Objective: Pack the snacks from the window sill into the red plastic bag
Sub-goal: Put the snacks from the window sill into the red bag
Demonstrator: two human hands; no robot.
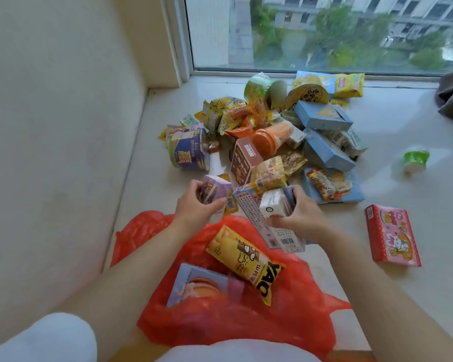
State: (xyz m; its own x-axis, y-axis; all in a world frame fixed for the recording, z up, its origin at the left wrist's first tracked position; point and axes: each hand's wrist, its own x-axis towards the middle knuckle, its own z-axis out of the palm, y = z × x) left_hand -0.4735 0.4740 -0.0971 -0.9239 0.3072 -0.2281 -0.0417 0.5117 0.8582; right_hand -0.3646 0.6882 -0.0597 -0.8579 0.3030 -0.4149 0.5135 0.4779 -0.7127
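Red plastic bag (194, 325) at sill's near edge holding yellow snack packet (242, 259) lying diagonally, left hand (196, 205) gripping purple carton (215, 190), right hand (298, 215) clutching white cartons (273, 206), snack pile (272, 126) beyond, pink box (391, 235) right.

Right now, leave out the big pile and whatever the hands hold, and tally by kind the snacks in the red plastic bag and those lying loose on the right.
Flat cardboard boxes: 2, the pink-and-red box on the window sill and the pale lilac box in the red plastic bag
Soft packets: 1, the yellow packet in the bag
Small cups: 1, the green-and-white cup
Total: 4
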